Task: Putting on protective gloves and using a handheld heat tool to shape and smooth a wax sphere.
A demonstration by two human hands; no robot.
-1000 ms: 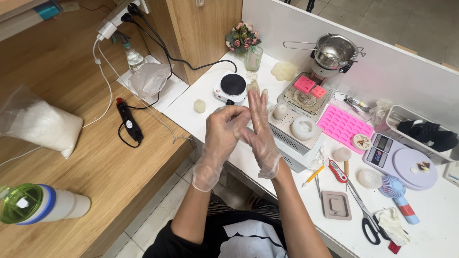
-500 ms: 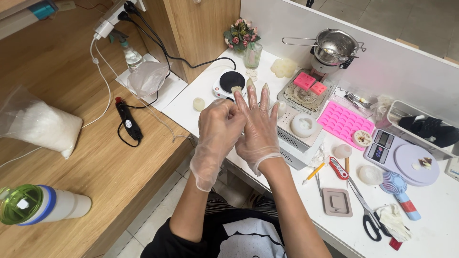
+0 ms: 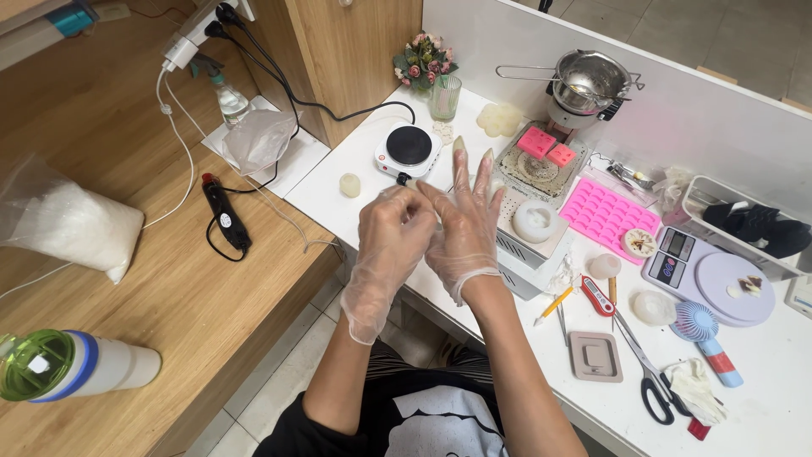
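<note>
Hot plate (image 3: pixel 408 145) and white box (image 3: pixel 531 245) flank bare tabletop (image 3: pixel 321 193).

- Gloved hands: two, left hand (image 3: pixel 391 245) and right hand (image 3: pixel 461 228).
- Pink silicone moulds: three, two small (image 3: pixel 536 142) (image 3: pixel 561 155), one large tray (image 3: pixel 606 216).
- Scissors (image 3: pixel 647 377): one pair.
- Digital scale (image 3: pixel 706 275): one.
- Hot plate (image 3: pixel 408 147): one.
- Metal pot (image 3: pixel 587 80): one.

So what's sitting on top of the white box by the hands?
On the white box rests a round white lump. The right hand covers the box's left part, so anything there is hidden.
</note>
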